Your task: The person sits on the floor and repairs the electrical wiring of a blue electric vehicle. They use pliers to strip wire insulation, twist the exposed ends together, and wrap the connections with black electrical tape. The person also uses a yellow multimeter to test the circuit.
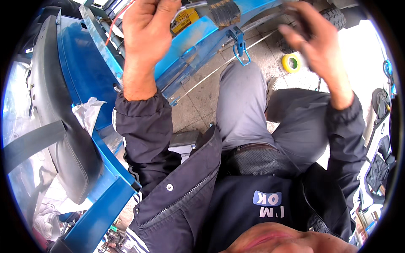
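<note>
At the top of the head view, my left hand (147,31) is raised beside a blue metal frame (190,40), its thumb and fingers pinched together. A slim silver metal piece (193,5) shows by its fingertips; whether they grip it is unclear. My right hand (316,42), slightly blurred, hovers past the frame's right part with thumb and fingers apart and nothing visible in them. Black wrapping (225,12) goes round part of the frame, next to a yellow-labelled object (184,21). Below it hangs a blue latch with a wire loop (241,48).
A yellow tape roll (291,63) lies on the tiled floor near my right hand, close to a black tyre (333,19). On the left stand a black padded seat (63,114) and blue panels (86,71). A red wire (113,25) runs by my left hand.
</note>
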`<state>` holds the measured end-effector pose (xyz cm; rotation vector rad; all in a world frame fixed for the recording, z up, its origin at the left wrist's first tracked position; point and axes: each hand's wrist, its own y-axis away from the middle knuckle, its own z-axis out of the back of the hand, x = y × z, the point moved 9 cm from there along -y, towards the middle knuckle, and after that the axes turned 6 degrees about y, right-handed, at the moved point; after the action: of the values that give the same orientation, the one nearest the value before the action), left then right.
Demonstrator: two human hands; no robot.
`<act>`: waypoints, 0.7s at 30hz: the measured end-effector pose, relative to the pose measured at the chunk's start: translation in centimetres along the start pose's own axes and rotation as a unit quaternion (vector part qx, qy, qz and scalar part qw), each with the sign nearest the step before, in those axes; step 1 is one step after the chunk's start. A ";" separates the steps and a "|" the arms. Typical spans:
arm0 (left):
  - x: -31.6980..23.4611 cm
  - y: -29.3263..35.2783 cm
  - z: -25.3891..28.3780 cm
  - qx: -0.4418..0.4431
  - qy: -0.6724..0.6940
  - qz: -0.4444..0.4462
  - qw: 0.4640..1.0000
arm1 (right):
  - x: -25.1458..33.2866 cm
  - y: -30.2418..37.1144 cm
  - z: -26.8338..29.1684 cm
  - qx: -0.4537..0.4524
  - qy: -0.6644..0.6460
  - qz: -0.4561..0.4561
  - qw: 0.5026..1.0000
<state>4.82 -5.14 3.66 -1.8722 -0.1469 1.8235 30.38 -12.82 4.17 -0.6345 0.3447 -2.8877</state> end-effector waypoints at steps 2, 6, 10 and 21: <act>2.0 -0.6 0.8 0.010 0.057 0.004 0.998 | 4.9 -2.3 -0.4 -0.073 0.004 0.157 0.985; 1.4 -0.4 0.7 0.001 0.110 -0.008 0.994 | 6.0 -3.1 -2.3 -0.121 -0.025 0.156 0.980; 2.3 0.1 1.1 0.046 0.153 0.011 0.987 | 7.3 -3.2 -3.2 -0.131 0.007 0.181 0.975; 1.0 -0.1 0.0 0.082 0.215 -0.013 0.973 | 8.4 -4.0 -3.2 -0.157 0.013 0.214 0.964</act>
<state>4.90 -4.63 2.78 -2.0806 0.1274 1.3265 21.03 -10.08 5.63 -0.4903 0.8435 -2.4456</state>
